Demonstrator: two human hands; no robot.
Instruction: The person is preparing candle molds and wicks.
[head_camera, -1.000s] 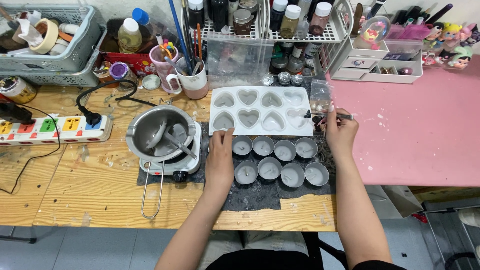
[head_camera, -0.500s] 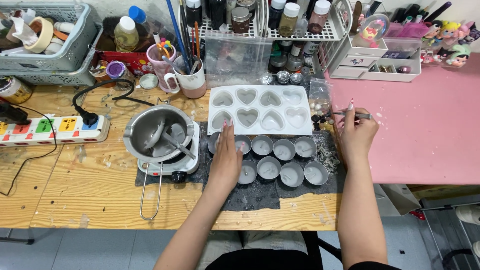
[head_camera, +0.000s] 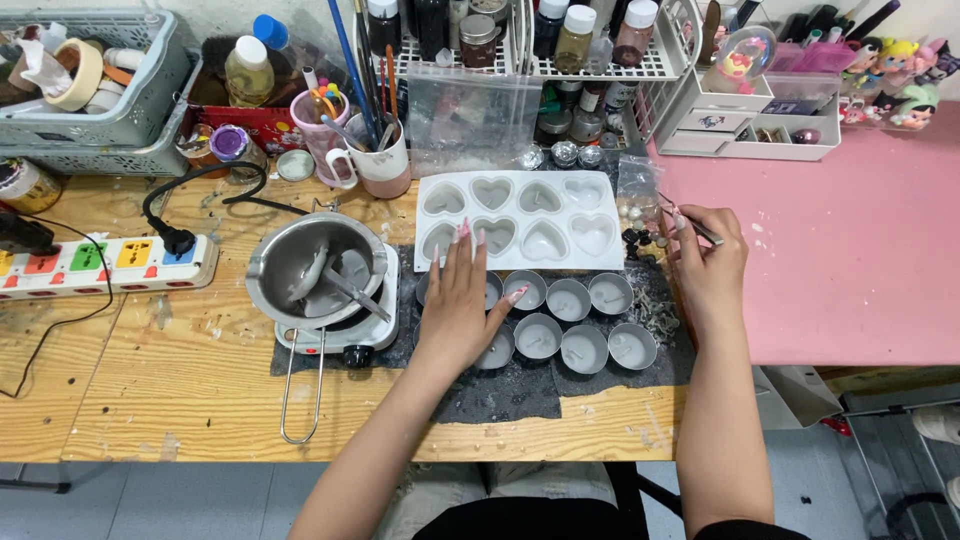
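Observation:
My left hand lies flat with fingers spread over the leftmost of several small round tins of grey wax, its fingertips touching the near edge of a white heart-shaped mould tray. My right hand grips thin metal tweezers, tips pointing up-left toward a small clear bag of beads beside the tray. The tins sit in two rows on a dark glittery mat.
A steel melting pot with a long wire handle sits on a small hot plate at left. A power strip lies further left. Baskets, jars, a cup of brushes and a wire rack crowd the back. A pink tabletop lies to the right.
My left hand slid forward and spread flat over the left tins up to the mould's edge. My right hand swung the tweezers from level to pointing up-left at the bead bag.

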